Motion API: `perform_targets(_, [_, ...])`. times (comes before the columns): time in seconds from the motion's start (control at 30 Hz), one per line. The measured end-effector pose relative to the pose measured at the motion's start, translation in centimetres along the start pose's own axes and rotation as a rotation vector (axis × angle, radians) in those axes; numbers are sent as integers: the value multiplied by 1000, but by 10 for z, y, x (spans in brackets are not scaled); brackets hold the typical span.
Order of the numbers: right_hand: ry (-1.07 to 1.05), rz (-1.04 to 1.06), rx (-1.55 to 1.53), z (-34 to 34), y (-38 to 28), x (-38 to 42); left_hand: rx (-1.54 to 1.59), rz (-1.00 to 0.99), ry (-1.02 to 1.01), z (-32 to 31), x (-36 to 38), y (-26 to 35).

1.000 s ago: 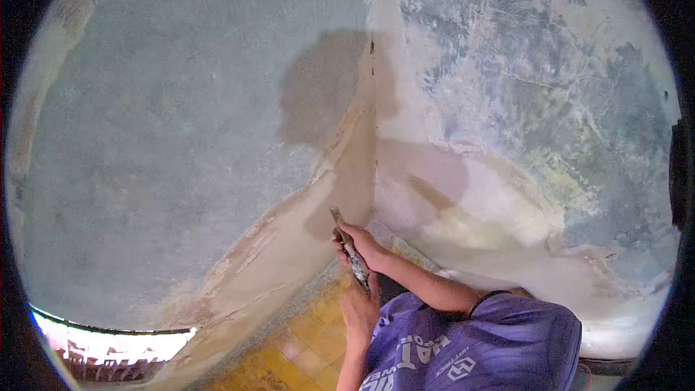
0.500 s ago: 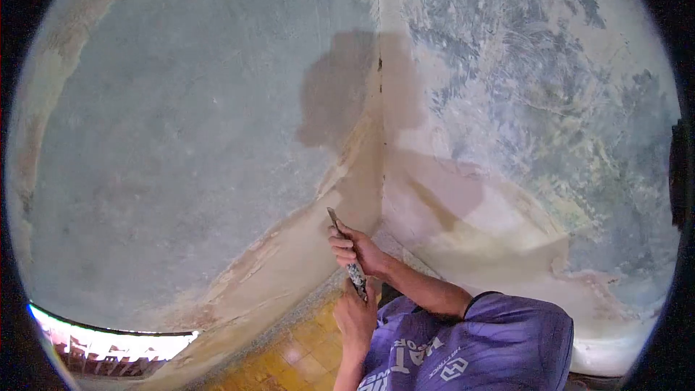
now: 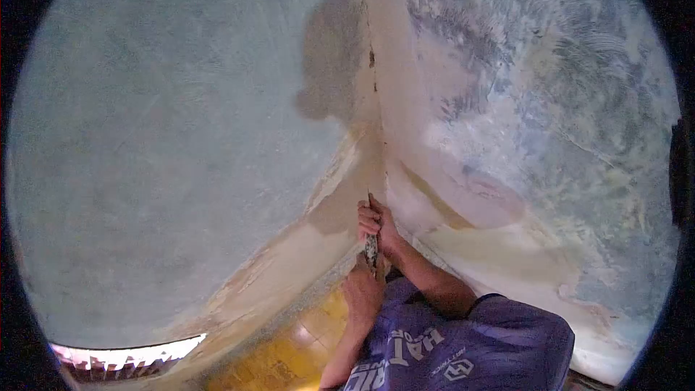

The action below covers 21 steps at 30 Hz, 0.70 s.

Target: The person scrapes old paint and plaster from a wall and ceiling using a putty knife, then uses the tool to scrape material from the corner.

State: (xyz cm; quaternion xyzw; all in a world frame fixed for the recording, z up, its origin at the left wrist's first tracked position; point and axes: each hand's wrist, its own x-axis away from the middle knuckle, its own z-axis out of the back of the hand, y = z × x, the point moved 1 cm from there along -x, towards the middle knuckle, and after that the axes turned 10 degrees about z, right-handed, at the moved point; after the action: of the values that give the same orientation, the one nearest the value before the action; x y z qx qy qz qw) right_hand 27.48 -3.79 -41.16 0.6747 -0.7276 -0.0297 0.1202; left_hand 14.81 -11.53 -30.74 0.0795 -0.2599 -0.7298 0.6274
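Note:
A plaster-spattered putty knife (image 3: 371, 248) points up toward the wall corner, its thin dark tip just above my fingers. My right hand (image 3: 378, 224) is closed round its upper part. Below it, my left hand (image 3: 363, 289) wraps the lower end, with the fingers partly hidden. Between the two hands a speckled black-and-white stretch of the tool shows. The tip overlaps the smooth beige plaster near the corner seam (image 3: 376, 88) in this view.
A grey-green wall (image 3: 174, 152) stands on the left and a patchy plastered wall (image 3: 550, 101) on the right. Yellow floor tiles (image 3: 282, 344) lie below. A bright opening (image 3: 130, 355) shows at lower left. My head's shadow falls across the corner.
Both hands and the putty knife have shifted right in view, toward the corner line. The tool has gone from leaning left to nearly upright. The view has also shifted.

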Motion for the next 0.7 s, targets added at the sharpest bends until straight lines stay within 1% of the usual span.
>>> perform_targets(0.03, [20, 10, -13, 3, -6, -4, -2, 1, -11, -3, -5, 3])
perform_targets(0.13, [-68, -1, 1, 3, -22, -22, -44, 19, -53, -4, -21, 20])
perform_targets(0.23, [119, 104, 260, -16, -31, -31, -9, -22, 31, -16, -35, 24])
perform_targets(0.33, [79, 74, 408, -31, -42, -39, 30, -21, 14, -21, -46, 30])
perform_targets(0.43, [70, 50, 533, -52, -43, -41, 57, 23, -33, -10, -48, 42])
perform_targets(0.53, [106, 82, 627, -83, -32, -38, 339, -4, -65, -5, -54, 39])
perform_targets(0.63, [138, 135, 748, -100, -24, -38, 506, -22, -86, 3, -58, 37])
perform_targets(0.7, [200, 202, 839, -114, -19, -38, 559, 19, -124, 12, -59, 43])
